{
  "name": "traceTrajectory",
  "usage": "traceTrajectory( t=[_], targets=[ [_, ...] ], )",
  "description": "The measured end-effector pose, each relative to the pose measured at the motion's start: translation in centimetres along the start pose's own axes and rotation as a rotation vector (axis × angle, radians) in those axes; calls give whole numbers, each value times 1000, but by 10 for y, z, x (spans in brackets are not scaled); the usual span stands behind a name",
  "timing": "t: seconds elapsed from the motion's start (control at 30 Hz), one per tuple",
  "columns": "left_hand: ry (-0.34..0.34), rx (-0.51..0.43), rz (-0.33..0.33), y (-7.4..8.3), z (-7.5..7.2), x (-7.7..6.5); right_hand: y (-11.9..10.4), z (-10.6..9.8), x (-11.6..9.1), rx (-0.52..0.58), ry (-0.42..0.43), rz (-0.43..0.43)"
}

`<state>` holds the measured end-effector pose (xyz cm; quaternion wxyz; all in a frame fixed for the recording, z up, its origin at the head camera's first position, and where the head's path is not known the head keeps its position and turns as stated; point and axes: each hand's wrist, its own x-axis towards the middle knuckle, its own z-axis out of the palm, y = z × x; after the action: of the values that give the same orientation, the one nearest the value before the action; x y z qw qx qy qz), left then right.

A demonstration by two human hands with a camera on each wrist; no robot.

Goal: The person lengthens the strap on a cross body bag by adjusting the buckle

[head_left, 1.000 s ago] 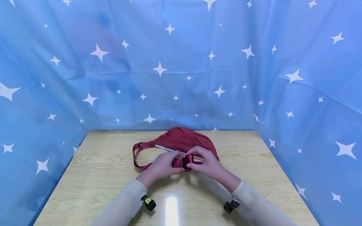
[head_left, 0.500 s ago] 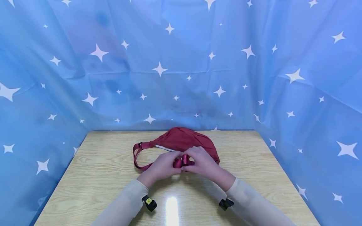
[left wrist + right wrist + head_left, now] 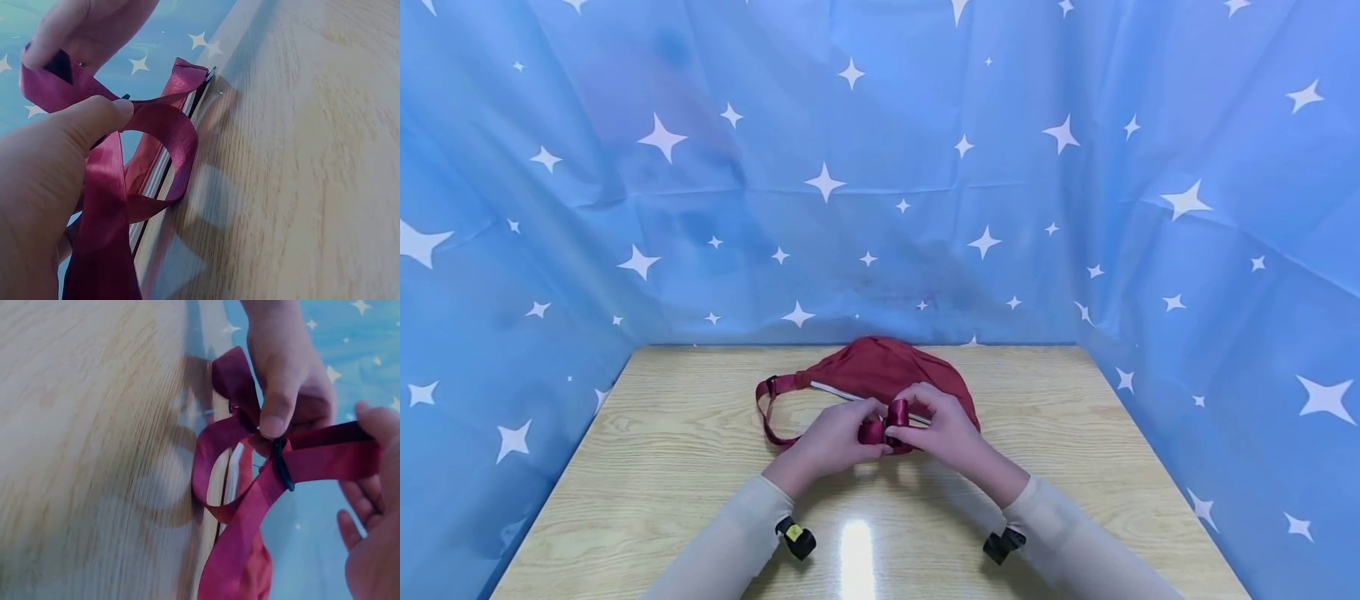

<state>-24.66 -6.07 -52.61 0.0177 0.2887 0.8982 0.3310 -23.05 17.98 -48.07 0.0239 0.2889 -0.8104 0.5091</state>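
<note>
A dark red waist bag [image 3: 880,367] with a pale zip lies toward the back of the table. Its red strap [image 3: 244,519] rises in loops in front of it, threaded through a black slider buckle [image 3: 282,465]. My left hand [image 3: 838,435] pinches the strap beside the buckle, the thumb pressing on it. A folded piece of the strap [image 3: 897,413] stands up between both hands; my right hand [image 3: 946,423] pinches this fold between thumb and fingers, a short way from the buckle in the right wrist view. Part of the bag's front is hidden behind my hands.
A second black buckle [image 3: 771,386] sits on the strap at the bag's left end. Light wood table [image 3: 700,492] surrounds the bag, with a bright reflection near the front. A blue curtain with white stars [image 3: 820,250] encloses the back and sides.
My right hand closed in on my left, then drew slightly back to the right, lifting the strap fold. The strap loop at the left has been pulled a little inward. My left hand stays nearly still.
</note>
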Motion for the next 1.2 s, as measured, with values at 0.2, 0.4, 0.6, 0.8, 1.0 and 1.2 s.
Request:
traceTrajectory(
  t=[0.2,0.4,0.6,0.8,1.0,1.2],
  targets=[
    [1,-23,-1,-2,-1,-1,2,-3,-6,142,43,24],
    [-7,12,-1,-3,-2,-3,5,-8,-5,48,-24,24],
    [2,46,18,-4,0,-3,2,-8,3,-271,-92,-82],
    [-1,54,24,-2,1,-2,-3,-5,7,-356,-92,-108],
    [0,28,9,-3,0,-2,-7,-4,4,-254,-21,-48],
    [3,54,28,-6,-2,-3,-8,-3,1,32,70,-32]
  ],
)
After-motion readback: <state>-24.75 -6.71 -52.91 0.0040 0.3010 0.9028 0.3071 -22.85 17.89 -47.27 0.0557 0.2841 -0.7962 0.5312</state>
